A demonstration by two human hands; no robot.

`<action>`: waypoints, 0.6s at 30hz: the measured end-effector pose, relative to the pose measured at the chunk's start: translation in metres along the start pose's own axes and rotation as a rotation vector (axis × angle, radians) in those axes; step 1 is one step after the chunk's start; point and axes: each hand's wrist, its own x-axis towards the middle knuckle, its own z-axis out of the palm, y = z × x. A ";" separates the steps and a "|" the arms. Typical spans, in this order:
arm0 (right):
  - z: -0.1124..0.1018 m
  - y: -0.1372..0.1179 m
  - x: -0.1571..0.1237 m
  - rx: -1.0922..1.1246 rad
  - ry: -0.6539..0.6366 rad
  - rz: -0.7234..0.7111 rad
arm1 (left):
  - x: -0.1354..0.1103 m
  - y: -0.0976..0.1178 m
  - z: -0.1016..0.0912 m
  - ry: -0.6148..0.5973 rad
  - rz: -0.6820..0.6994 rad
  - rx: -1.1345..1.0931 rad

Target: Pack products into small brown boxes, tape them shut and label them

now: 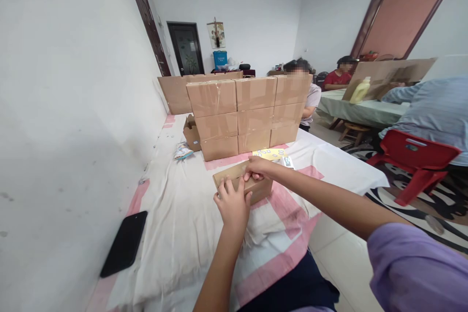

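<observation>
A small brown cardboard box (260, 189) lies on the white and pink cloth (183, 224) in front of me. My left hand (232, 203) grips its near edge, fingers curled over the top. My right hand (258, 167) rests on the box's top, fingers bent down and pressing on it. Just behind the box lie a yellow printed sheet (268, 154) and a small card.
A wall of stacked taped cartons (248, 114) stands behind the box, with an open small box (191, 132) and a packet (183, 151) at its left. A black phone (125, 243) lies near the wall. Other people sit at a green table (360, 109); a red chair (415, 158) stands right.
</observation>
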 end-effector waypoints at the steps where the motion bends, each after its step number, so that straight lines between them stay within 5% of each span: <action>1: 0.001 -0.001 0.000 -0.012 0.005 0.010 | 0.000 0.000 0.000 0.005 -0.001 -0.002; 18: 0.003 -0.028 -0.013 -0.350 -0.022 0.123 | 0.000 0.002 -0.001 -0.011 -0.035 -0.039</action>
